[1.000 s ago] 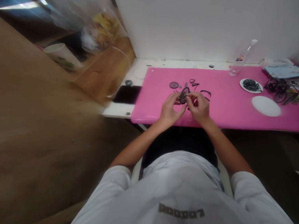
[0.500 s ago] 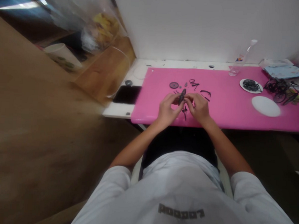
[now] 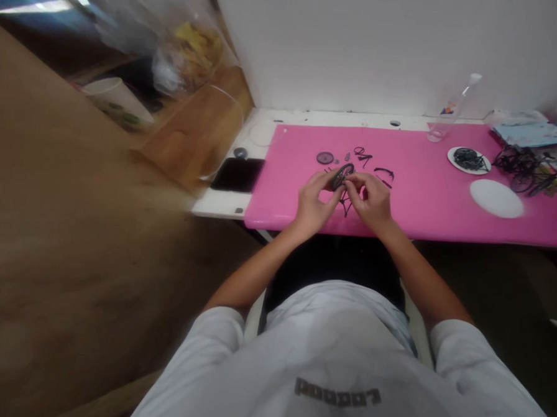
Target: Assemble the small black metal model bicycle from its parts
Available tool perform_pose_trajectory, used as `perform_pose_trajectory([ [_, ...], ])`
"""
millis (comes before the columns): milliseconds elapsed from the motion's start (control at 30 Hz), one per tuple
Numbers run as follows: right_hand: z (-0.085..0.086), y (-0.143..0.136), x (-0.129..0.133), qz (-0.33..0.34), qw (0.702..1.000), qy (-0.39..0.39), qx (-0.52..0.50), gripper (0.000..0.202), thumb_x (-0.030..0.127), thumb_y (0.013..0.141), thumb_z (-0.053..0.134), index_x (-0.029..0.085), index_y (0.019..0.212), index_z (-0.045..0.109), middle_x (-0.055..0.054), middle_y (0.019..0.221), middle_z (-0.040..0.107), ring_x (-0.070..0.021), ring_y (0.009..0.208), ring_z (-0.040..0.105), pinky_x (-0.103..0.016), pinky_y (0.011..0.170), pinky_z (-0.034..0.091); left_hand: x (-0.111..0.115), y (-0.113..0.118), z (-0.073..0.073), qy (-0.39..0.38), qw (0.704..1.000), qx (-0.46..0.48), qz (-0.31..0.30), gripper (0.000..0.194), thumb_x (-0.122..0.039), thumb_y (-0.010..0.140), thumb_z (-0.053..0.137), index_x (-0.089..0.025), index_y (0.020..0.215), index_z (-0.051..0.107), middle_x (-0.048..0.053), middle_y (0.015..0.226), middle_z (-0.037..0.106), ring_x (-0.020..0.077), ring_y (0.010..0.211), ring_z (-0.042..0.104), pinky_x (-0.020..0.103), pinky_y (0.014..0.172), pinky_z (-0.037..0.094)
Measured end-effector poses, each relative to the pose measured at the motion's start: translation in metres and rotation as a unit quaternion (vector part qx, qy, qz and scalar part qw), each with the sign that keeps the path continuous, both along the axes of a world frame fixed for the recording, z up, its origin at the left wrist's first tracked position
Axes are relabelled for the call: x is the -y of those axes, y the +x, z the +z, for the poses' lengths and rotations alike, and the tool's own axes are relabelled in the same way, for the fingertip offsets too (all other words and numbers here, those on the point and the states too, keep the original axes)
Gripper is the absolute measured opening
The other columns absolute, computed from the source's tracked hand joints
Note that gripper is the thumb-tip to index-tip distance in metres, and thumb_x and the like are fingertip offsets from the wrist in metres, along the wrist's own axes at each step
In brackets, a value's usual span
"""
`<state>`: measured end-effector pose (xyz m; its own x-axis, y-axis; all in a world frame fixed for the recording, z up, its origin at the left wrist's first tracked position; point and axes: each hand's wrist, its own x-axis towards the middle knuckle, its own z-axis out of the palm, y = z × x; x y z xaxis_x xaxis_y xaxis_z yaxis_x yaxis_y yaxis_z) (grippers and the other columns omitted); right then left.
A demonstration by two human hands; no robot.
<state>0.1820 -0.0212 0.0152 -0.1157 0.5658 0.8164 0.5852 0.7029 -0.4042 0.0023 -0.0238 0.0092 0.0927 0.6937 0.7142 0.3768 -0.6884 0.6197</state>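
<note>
Over the pink mat, my left hand (image 3: 313,201) grips a small black spoked wheel (image 3: 343,174), like one from a model bicycle, by its rim. My right hand (image 3: 369,196) is closed in a pinch against the middle of that wheel; whatever its fingertips hold is too small to make out. Just below the fingers a thin black frame piece (image 3: 346,206) shows, partly covered by the hands. Beyond them lie another wheel (image 3: 325,157), a black part with a ring (image 3: 363,154) and a curved black strip (image 3: 384,172).
The pink mat (image 3: 418,206) covers most of the white table. To the right are a plate of black parts (image 3: 470,159), a white disc (image 3: 497,199), a heap of black pieces (image 3: 518,166) and a clear bottle (image 3: 446,118). A dark phone-like slab (image 3: 238,174) lies left.
The wheel has turned between my fingers, from nearly edge-on to showing more of its spoked face. Both hands stay in about the same place.
</note>
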Motion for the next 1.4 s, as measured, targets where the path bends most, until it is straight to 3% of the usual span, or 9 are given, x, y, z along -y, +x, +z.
perform_pose_trajectory([
  [200,0.001,0.0,0.001,-0.009,0.999,0.034,0.027,0.018,0.037,0.109,0.063,0.024,0.107,0.075,-0.001,0.076,0.071,-0.0182,0.068,0.066,-0.035,0.072,0.055,-0.005,-0.002,-0.004,0.002,1.0,0.022,-0.016,0.03,-0.034,0.105,0.074,-0.024,0.134,0.079,0.008,0.109,0.079,0.0175,0.094,0.072,0.032,0.084,0.063],
  [433,-0.002,-0.001,-0.001,-0.025,0.999,0.014,0.021,0.02,0.041,0.109,0.063,0.025,0.105,0.075,-0.002,0.076,0.07,-0.0197,0.07,0.066,-0.037,0.075,0.056,-0.005,-0.003,-0.004,0.026,0.999,0.007,0.028,0.031,-0.024,0.104,0.07,-0.025,0.134,0.079,0.009,0.115,0.073,0.0182,0.101,0.07,0.031,0.084,0.063],
  [767,0.0,-0.001,0.0,-0.02,0.998,0.052,0.008,0.017,0.036,0.109,0.062,0.024,0.103,0.073,-0.002,0.078,0.072,-0.0188,0.069,0.066,-0.035,0.071,0.053,0.002,-0.003,-0.002,0.068,0.996,-0.022,0.045,0.035,-0.024,0.104,0.068,-0.024,0.139,0.073,0.008,0.113,0.08,0.0205,0.102,0.073,0.035,0.089,0.063],
  [1000,0.005,-0.005,0.008,-0.026,0.999,0.031,0.0,0.025,0.044,0.108,0.063,0.025,0.092,0.069,-0.001,0.071,0.067,-0.0187,0.067,0.063,-0.036,0.068,0.054,0.007,-0.005,-0.002,0.088,0.992,-0.05,0.076,0.037,-0.023,0.107,0.064,-0.025,0.144,0.07,0.006,0.111,0.083,0.0197,0.098,0.075,0.036,0.091,0.064],
  [1100,0.005,-0.006,0.008,-0.013,0.999,0.001,-0.037,0.028,0.048,0.109,0.062,0.025,0.096,0.069,-0.001,0.076,0.069,-0.017,0.066,0.063,-0.033,0.063,0.052,0.008,-0.004,0.0,0.121,0.989,-0.045,0.074,0.034,-0.023,0.107,0.065,-0.024,0.141,0.071,0.007,0.112,0.083,0.0193,0.098,0.075,0.036,0.09,0.065],
  [1233,0.005,-0.007,0.007,0.003,0.993,-0.066,-0.095,0.034,0.056,0.108,0.064,0.024,0.097,0.07,-0.002,0.082,0.071,-0.0155,0.067,0.063,-0.03,0.055,0.049,0.008,-0.003,0.002,0.119,0.989,-0.033,0.077,0.029,-0.03,0.108,0.068,-0.024,0.136,0.071,0.008,0.113,0.082,0.0194,0.1,0.076,0.036,0.088,0.066],
  [1400,0.004,-0.008,0.005,0.021,0.989,-0.067,-0.129,0.037,0.058,0.107,0.066,0.024,0.095,0.07,-0.002,0.085,0.073,-0.0146,0.068,0.064,-0.029,0.054,0.048,0.008,-0.003,0.005,0.107,0.99,-0.006,0.087,0.028,-0.038,0.107,0.073,-0.023,0.131,0.073,0.006,0.103,0.079,0.0186,0.096,0.074,0.036,0.092,0.065],
])
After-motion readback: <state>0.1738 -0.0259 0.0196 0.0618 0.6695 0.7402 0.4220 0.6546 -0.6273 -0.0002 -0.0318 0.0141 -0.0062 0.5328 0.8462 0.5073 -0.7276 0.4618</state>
